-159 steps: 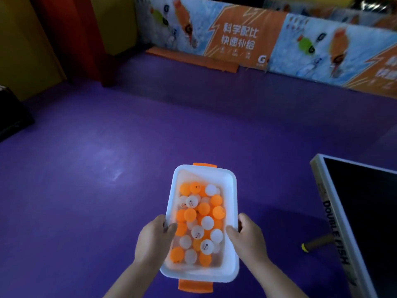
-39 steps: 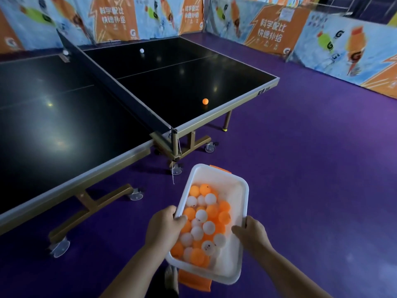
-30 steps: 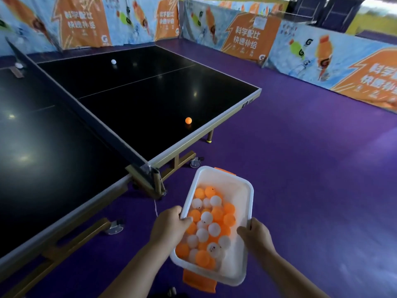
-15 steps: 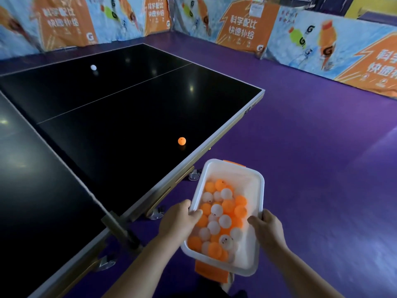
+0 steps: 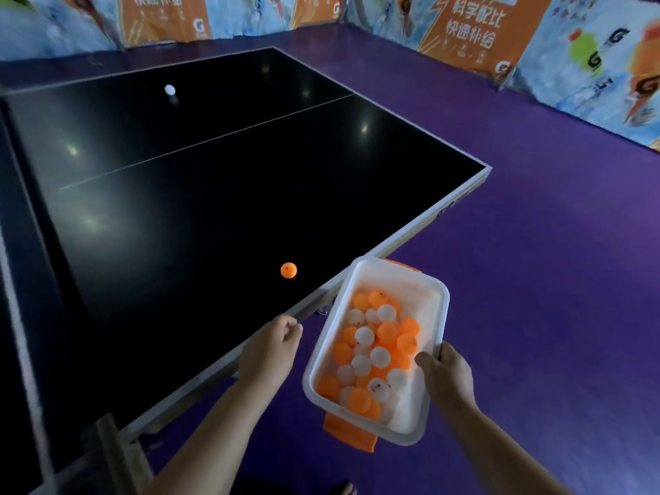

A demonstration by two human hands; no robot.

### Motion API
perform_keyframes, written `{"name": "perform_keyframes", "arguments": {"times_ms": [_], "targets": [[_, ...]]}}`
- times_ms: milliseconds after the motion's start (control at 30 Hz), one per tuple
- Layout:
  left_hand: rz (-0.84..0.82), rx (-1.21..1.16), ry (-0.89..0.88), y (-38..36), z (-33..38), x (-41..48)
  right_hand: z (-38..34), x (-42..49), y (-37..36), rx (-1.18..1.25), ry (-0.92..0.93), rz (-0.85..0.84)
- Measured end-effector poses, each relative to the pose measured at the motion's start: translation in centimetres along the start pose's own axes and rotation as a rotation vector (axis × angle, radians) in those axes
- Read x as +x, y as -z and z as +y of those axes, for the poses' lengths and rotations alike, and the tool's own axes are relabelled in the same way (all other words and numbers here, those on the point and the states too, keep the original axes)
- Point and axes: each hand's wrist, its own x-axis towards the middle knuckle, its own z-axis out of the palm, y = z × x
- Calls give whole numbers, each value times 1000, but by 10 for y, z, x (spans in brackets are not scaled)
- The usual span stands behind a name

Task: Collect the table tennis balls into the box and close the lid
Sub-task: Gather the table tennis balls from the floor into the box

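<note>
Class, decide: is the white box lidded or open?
Open. No lid covers the white box; the balls inside show plainly from above. The right hand grips its rim.

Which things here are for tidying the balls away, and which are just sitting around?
For the job:
white box, gripped by the right hand; boxed balls; loose orange ball; loose white ball; left hand, off the box.

Just there:
table tennis table under the loose balls; wall banners; purple floor.

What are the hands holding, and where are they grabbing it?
The right hand grips the white box by its right-side rim, thumb inside. The left hand is curled and holds nothing.
</note>
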Motion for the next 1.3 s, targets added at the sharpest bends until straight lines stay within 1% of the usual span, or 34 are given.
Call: {"name": "perform_keyframes", "arguments": {"times_ms": [133, 333, 433, 633, 700, 767, 833, 900, 933, 1000, 1067, 1133, 1200, 1300], "targets": [[6, 20, 47, -9, 4, 47, -12, 32, -6, -27, -18, 22], [-37, 85, -8, -32, 4, 132, -22, 61, -16, -55, -87, 79], [-70, 148, -2, -44, -2, 165, -24, 73, -20, -91, -148, 113], [-124, 233, 39, -60, -17, 198, -27, 89, -30, -139, -230, 169], [-146, 213, 59, -66, -22, 201, -26, 93, -34, -130, -253, 179], [-133, 175, 56, -71, -19, 201, -25, 96, -36, -112, -274, 187], [-86, 88, -31, -74, -6, 197, -24, 98, -37, -102, -287, 197], [-86, -72, -183, -73, 19, 192, -23, 100, -36, -85, -299, 211], [-124, -151, -252, -72, 35, 188, -23, 100, -35, -77, -306, 222], [-254, -250, -362, -72, 62, 180, -23, 103, -32, -52, -318, 239], [-370, -223, -476, -78, 81, 174, -25, 107, -26, -46, -316, 250], [-439, -151, -554, -88, 90, 173, -27, 111, -18, -56, -311, 259], [-416, -111, -588, -97, 99, 176, -28, 118, -8, -51, -306, 271], [-240, -62, -537, -104, 117, 188, -30, 131, 10, -19, -292, 299]]}}
